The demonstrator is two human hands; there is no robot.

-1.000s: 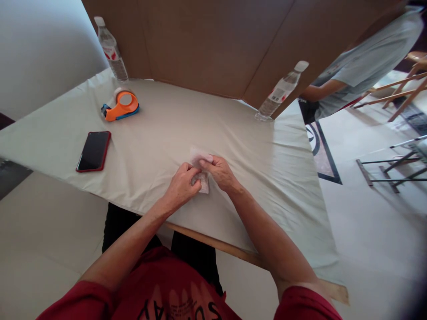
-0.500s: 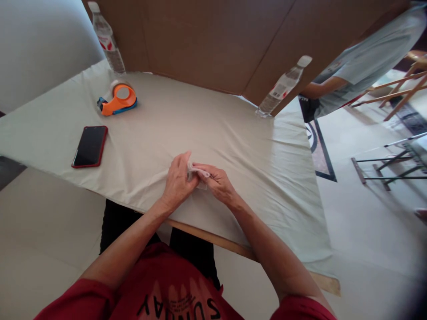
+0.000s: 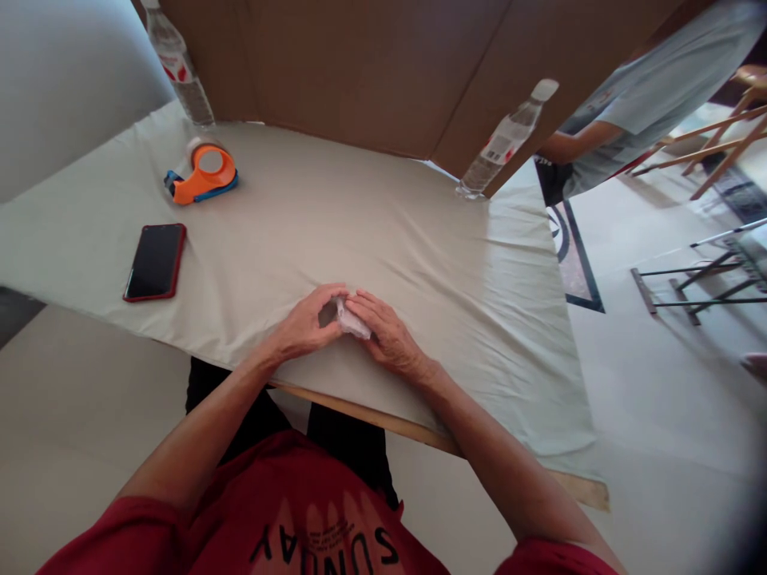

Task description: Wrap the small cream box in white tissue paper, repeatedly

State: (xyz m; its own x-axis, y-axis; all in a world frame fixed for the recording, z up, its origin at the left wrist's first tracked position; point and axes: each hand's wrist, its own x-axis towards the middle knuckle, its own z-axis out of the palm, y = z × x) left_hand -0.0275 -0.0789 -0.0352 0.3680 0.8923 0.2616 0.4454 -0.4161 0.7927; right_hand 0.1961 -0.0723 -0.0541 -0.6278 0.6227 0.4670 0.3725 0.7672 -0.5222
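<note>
A small crumpled white wad (image 3: 353,321), of thin plastic or tissue (I cannot tell which), sits between my hands near the front edge of the cloth-covered table (image 3: 288,239). My left hand (image 3: 305,323) curves in a C shape, its fingertips and thumb pinching the wad's left end. From the other side, my right hand (image 3: 387,331) closes over the wad with its fingers bent on top. The right thumb is mostly hidden.
An orange and blue tape dispenser (image 3: 207,174) and a red-cased phone (image 3: 156,262) lie at left. Water bottles stand at the back left (image 3: 180,72) and back right (image 3: 503,144), by a brown cardboard panel (image 3: 359,72). Beyond it, at right, is a person's arm (image 3: 578,142).
My left hand has shifted left and opened into a wider curve. The white wad looks more compact and shows more between my hands. The whole view has shifted slightly.
</note>
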